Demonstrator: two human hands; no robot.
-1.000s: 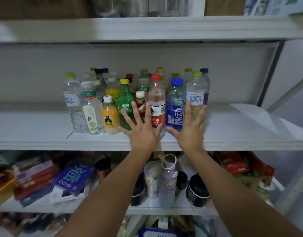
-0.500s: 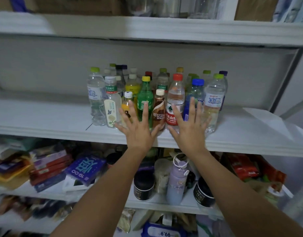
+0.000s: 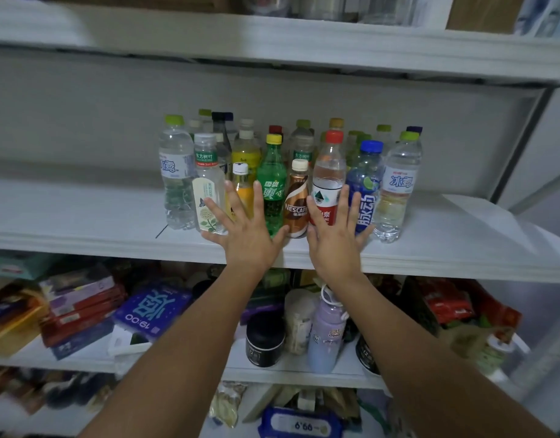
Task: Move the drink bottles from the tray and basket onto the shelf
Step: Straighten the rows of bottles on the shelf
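Observation:
Several drink bottles stand packed together on the white shelf [image 3: 82, 222]. The front row holds a clear tea bottle [image 3: 206, 184], a small yellow juice bottle [image 3: 240, 188], a green Sprite bottle [image 3: 272, 184], a brown Nescafe bottle [image 3: 297, 200], a red-capped water bottle [image 3: 329, 175], a blue-capped bottle [image 3: 365, 181] and a clear water bottle [image 3: 399, 191]. My left hand [image 3: 245, 235] is spread flat with straight fingers against the tea, juice and Sprite bottles. My right hand [image 3: 335, 238] is spread flat against the red-capped and blue-capped bottles. No tray or basket is in view.
A shelf board [image 3: 272, 36] runs overhead with jars and boxes on it. The shelf below carries boxes [image 3: 79, 301], a black jar [image 3: 264, 339], a lilac flask [image 3: 326, 333] and red packets [image 3: 446, 301]. A shelf upright [image 3: 522, 147] stands at the right.
My view has shifted, so the bottles sit further right in frame. Both hands stay spread flat on the front row, and the left hand now reaches the tea bottle.

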